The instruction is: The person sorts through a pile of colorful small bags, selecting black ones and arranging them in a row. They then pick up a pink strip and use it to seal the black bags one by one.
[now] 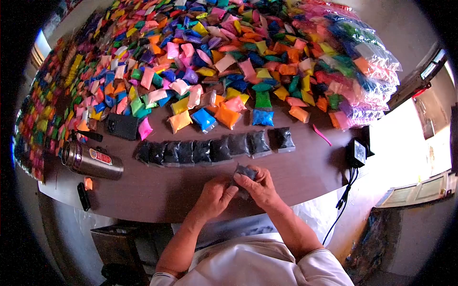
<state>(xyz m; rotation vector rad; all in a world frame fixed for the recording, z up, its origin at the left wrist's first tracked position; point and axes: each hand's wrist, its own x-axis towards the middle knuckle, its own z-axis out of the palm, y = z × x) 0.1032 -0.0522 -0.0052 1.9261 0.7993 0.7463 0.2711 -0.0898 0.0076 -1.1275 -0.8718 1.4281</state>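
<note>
A small black packet [245, 170] in clear wrapping is held between my two hands, near the front edge of the table. My right hand [260, 187] pinches it, the thumb across its face and the fingers behind. My left hand [215, 196] is closed at the packet's lower left side, its fingertips partly hidden behind the packet. Just beyond my hands lies a row of several black packets [202, 151], side by side and mostly touching. The rightmost black packet [285, 139] sits slightly apart from the others.
A large heap of colourful packets [191, 62] covers the far table [157, 190]. Stacked clear bags [372, 71] of packets stand right. A metal flask [93, 160] lies left, near a dark box-shaped object [122, 126]. A black device with cables [356, 153] is at the right edge.
</note>
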